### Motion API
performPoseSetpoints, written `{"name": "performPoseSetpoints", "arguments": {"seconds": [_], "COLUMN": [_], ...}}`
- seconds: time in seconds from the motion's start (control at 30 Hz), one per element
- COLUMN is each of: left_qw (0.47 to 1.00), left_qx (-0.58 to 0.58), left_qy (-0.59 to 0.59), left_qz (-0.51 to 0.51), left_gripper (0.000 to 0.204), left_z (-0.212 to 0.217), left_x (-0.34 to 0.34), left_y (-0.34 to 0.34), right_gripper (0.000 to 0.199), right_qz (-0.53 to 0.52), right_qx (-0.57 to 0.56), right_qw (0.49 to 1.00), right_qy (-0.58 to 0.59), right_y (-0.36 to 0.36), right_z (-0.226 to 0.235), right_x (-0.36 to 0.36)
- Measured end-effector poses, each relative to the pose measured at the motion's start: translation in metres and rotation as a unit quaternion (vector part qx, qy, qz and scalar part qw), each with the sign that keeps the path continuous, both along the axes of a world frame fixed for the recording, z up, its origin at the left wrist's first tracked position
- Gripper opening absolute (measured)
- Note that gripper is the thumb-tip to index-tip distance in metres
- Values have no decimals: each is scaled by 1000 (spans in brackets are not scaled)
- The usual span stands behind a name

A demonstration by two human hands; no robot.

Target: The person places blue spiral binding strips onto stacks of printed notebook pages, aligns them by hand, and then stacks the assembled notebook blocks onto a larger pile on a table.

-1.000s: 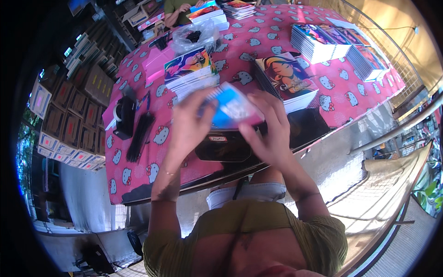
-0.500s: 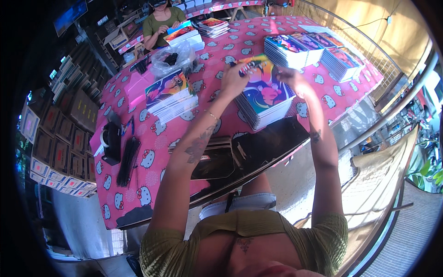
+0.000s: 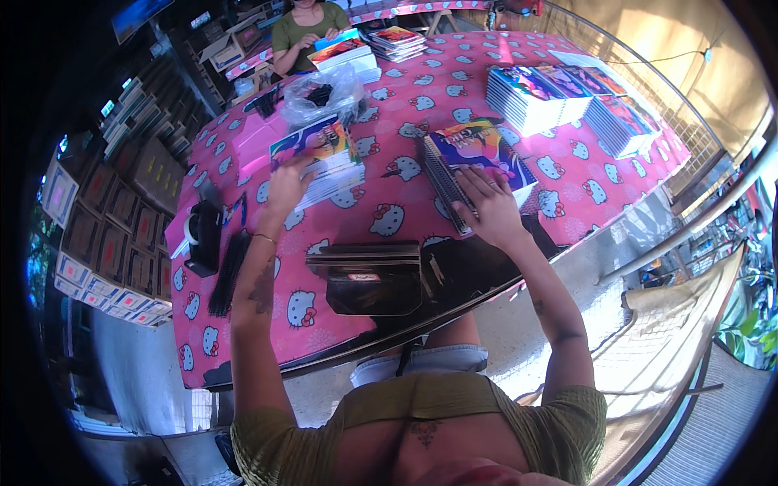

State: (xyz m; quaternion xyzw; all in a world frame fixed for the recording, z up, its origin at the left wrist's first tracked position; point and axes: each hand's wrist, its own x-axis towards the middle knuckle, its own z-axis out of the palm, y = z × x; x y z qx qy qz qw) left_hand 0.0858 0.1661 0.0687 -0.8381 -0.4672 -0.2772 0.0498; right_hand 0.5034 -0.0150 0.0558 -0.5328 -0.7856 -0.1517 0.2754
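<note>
We note 2 stacks of colourful notebooks on the pink patterned tablecloth [image 3: 389, 219]. The right hand [image 3: 489, 206] lies flat, fingers spread, on the right stack [image 3: 478, 158], whose top cover is purple and orange. The left hand [image 3: 285, 185] rests open on the left stack [image 3: 320, 158], gripping nothing. Just before us sits a black binding machine [image 3: 374, 279]. Left of it: a black tape dispenser [image 3: 203, 235]. Farther right, 3 more stacks [image 3: 559, 97]. A clear plastic bag [image 3: 320, 93] lies beyond.
</note>
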Motion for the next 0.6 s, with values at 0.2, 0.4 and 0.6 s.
{"name": "performPoseSetpoints", "arguments": {"seconds": [0.2,0.4,0.6], "left_qw": [990,989,983], "left_qx": [135,146,173], "left_qy": [49,38,16], "left_qz": [15,3,64], "left_gripper": [31,32,33], "left_z": [-28,-23,-6], "left_x": [-8,-2,-8], "left_y": [5,6,-32], "right_gripper": [54,59,61], "right_qz": [-8,42,153], "right_qx": [0,49,-1], "right_qw": [1000,993,972], "right_qy": [4,99,181], "right_y": [5,-26,-47], "right_z": [-5,30,21], "right_x": [1,-49,-90]}}
